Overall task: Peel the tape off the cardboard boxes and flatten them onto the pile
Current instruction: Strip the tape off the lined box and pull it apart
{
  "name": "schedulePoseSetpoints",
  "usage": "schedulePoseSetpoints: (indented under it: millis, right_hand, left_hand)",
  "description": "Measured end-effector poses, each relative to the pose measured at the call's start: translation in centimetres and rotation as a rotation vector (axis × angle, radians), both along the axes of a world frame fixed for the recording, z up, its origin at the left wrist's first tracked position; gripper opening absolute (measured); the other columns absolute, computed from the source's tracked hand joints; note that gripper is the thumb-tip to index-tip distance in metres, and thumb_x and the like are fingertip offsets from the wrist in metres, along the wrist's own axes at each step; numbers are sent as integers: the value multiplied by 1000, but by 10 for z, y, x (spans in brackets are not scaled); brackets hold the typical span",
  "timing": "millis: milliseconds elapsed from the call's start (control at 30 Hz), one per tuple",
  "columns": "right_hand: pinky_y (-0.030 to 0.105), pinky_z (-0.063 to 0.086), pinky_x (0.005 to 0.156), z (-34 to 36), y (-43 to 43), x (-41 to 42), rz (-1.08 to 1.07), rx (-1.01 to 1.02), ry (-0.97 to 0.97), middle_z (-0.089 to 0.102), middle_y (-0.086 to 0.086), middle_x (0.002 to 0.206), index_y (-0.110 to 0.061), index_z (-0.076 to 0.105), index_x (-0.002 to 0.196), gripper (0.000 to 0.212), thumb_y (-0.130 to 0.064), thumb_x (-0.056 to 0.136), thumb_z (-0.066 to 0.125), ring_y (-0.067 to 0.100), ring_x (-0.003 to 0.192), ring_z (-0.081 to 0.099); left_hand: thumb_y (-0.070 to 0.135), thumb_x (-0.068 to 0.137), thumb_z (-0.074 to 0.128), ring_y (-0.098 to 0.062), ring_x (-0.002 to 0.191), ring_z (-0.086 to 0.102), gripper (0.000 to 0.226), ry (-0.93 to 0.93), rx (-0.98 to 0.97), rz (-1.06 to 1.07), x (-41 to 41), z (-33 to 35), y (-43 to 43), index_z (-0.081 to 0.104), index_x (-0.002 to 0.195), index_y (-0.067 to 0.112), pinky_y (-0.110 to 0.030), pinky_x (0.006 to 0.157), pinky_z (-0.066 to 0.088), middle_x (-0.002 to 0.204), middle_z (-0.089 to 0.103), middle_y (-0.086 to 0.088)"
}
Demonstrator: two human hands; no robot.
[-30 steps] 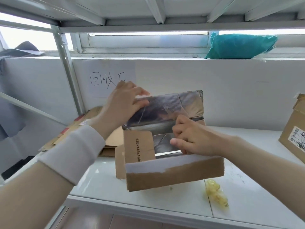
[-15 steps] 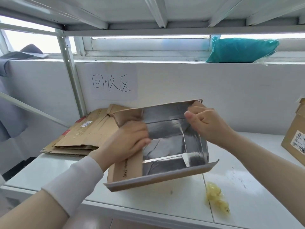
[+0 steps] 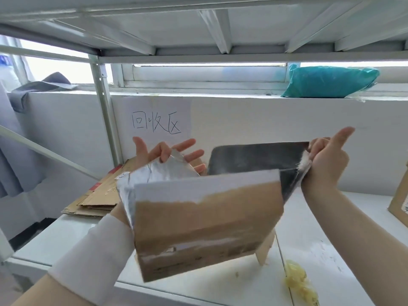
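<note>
The right hand (image 3: 326, 161) grips the top corner of the cardboard box (image 3: 205, 228), with one finger sticking up. The left hand (image 3: 167, 154) is spread wide with straight fingers, and a shiny flap (image 3: 159, 175) leans on it. The box is up in the air, tipped, above the white shelf (image 3: 309, 228).

It looks light and bendy, so it should fold easily. The silver inside may be slippy, so hold the brown edges and corners.

The pile (image 3: 95, 195) of flat cardboard lies behind on the left. A yellow tape lump (image 3: 298, 281) sits near the front. Another box (image 3: 399, 202) stands far right. A green bag (image 3: 331, 81) rests on the window ledge.
</note>
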State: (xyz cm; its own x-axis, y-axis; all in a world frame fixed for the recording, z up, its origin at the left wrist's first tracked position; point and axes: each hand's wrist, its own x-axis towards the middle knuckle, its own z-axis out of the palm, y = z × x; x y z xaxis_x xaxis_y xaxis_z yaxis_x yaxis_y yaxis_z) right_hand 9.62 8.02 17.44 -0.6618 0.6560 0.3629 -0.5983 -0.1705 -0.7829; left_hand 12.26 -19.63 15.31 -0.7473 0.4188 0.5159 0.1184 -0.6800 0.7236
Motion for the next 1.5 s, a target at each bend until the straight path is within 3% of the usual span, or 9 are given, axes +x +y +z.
schedulePoseSetpoints:
  millis: [200, 333, 533, 633, 733, 1133, 1300, 1367, 1500]
  right_hand:
    - [15, 37, 52, 12, -15, -12, -89, -82, -67, 29, -5, 32, -16, 26, 41, 66, -58, 93, 27, 11, 37, 31]
    - [30, 44, 66, 11, -19, -29, -151, -60, -113, 34, -5, 38, -16, 29, 44, 64, -61, 90, 29, 13, 43, 37]
    - [40, 44, 92, 2, -39, -53, -191, 232, -208, 57, 6, 73, -16, 46, 50, 59, -54, 92, 34, 26, 84, 57]
    - [24, 29, 98, -6, -40, -46, -99, 539, -232, 51, 2, 121, -16, 62, 98, 33, -46, 89, 50, 20, 121, 36]
    - [35, 24, 108, -30, -26, -27, 53, 621, -284, 30, 2, 143, -20, 32, 140, 78, -55, 77, 61, 19, 134, 23]
    - [28, 43, 60, -158, -22, 10, 389, 749, -897, 67, 3, 91, -10, 63, 93, 47, -48, 68, 74, 17, 80, 60]
    - [32, 42, 67, -202, -46, 17, 274, 885, -1001, 63, 3, 101, -12, 54, 107, 55, -55, 74, 63, 23, 90, 57]
    - [37, 42, 83, -212, -56, 19, 135, 1070, -974, 56, 8, 118, -13, 50, 119, 53, -51, 83, 55, 30, 109, 49]
    - [38, 20, 113, -220, -72, 29, 107, 1474, -796, 25, 3, 152, -19, 35, 139, 49, -40, 95, 36, 26, 142, 13]
  left_hand:
    - [72, 83, 36, -41, 139, 15, 96, -160, 20, 170, 8, -21, -24, 21, 144, -1, -55, 113, 0, 147, 26, -26]
    - [85, 53, 44, -32, 102, 65, 102, -340, -187, 340, 36, -23, -26, 61, 123, 14, -46, 83, 54, 114, 66, -17]
    - [53, 23, 90, -28, 92, 69, 83, -239, -521, 754, 52, -45, -46, 69, 95, 17, -27, 63, 57, 94, 74, -8]
    - [43, 32, 91, -25, 82, 71, 74, -273, -442, 853, 45, -42, -64, 66, 95, 13, -24, 57, 55, 87, 74, -6]
    - [31, 63, 80, -14, 64, 70, 42, -356, -343, 888, 36, -36, -83, 62, 95, 12, -23, 50, 55, 80, 73, -5]
    - [20, 82, 69, -23, 72, 58, 32, -572, -772, 1218, -9, -70, -107, 52, 106, 11, -24, 34, 48, 103, 57, -10]
    - [26, 82, 68, -41, 90, 61, 70, -593, -1083, 1281, -32, -140, -111, 29, 139, 16, -41, 60, 57, 133, 42, -11]
    - [23, 87, 59, -41, 133, 29, 74, -358, -1492, 1340, -39, -165, -104, 17, 146, 11, -46, 108, 31, 149, 21, -20]
    - [39, 96, 35, -27, 145, -5, 57, 220, -1856, 1136, -43, -183, -77, 22, 147, 17, -44, 115, -4, 156, 2, -15]
